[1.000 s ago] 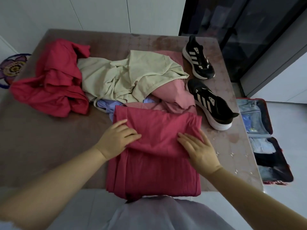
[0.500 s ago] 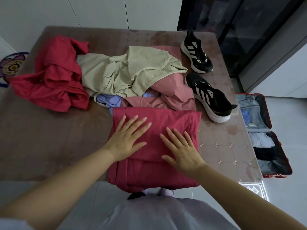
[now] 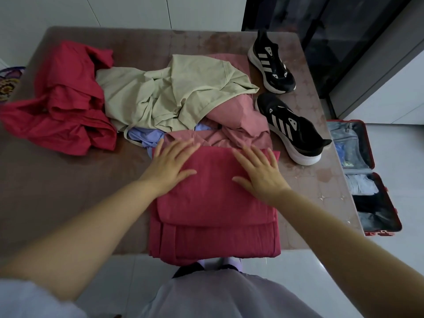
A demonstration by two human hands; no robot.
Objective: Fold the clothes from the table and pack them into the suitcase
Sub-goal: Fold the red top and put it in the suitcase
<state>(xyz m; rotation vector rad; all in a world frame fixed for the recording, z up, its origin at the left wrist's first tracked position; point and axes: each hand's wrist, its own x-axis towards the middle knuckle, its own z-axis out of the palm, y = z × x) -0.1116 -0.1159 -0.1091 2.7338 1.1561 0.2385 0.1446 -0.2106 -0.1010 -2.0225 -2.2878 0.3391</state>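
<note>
Head view: well to the left of the folded crimson garment (image 3: 215,214), a crumpled red garment (image 3: 62,106) lies heaped on the tabletop (image 3: 57,191). Behind the crimson piece, a beige garment (image 3: 174,95) sprawls over a lilac garment (image 3: 146,136) and a pink garment (image 3: 238,115). The crimson piece itself sits at the tabletop's near edge, its front hem hanging slightly over. The left hand (image 3: 171,166) presses flat on its far left corner, grip apart, fingers straight and spread, holding nothing. The right hand (image 3: 259,173) lies flat on its far right part in the same way, grip apart. To the right of and behind the crimson piece stand two black shoes, one farther (image 3: 273,67), one nearer (image 3: 296,131). Farther right, on the floor off the tabletop, the suitcase (image 3: 380,233) lies open with clothes inside.
</note>
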